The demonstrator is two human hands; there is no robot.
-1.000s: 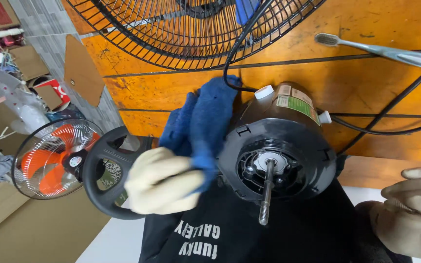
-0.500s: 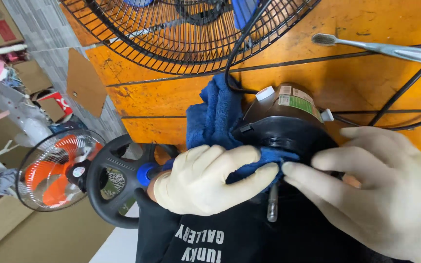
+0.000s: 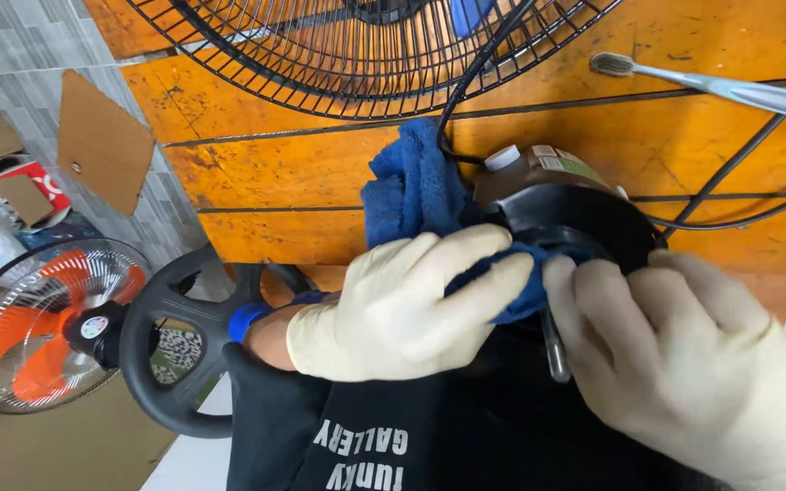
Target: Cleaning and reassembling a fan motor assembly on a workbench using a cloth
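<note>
At frame centre, the gloved left hand presses a blue cloth against the front of a black fan motor, fingers together and curled over the cloth. The gloved right hand, lower right, grips the motor's rim, fingers slightly spread. The motor shaft projects between both hands. A toothbrush lies upper right on the orange table.

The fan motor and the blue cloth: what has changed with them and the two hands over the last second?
The right hand came in from the edge and took hold of the fan motor. The left hand slid the blue cloth from beside the motor onto its face, covering most of the metal shaft. The wire guard and toothbrush stayed put.
</note>
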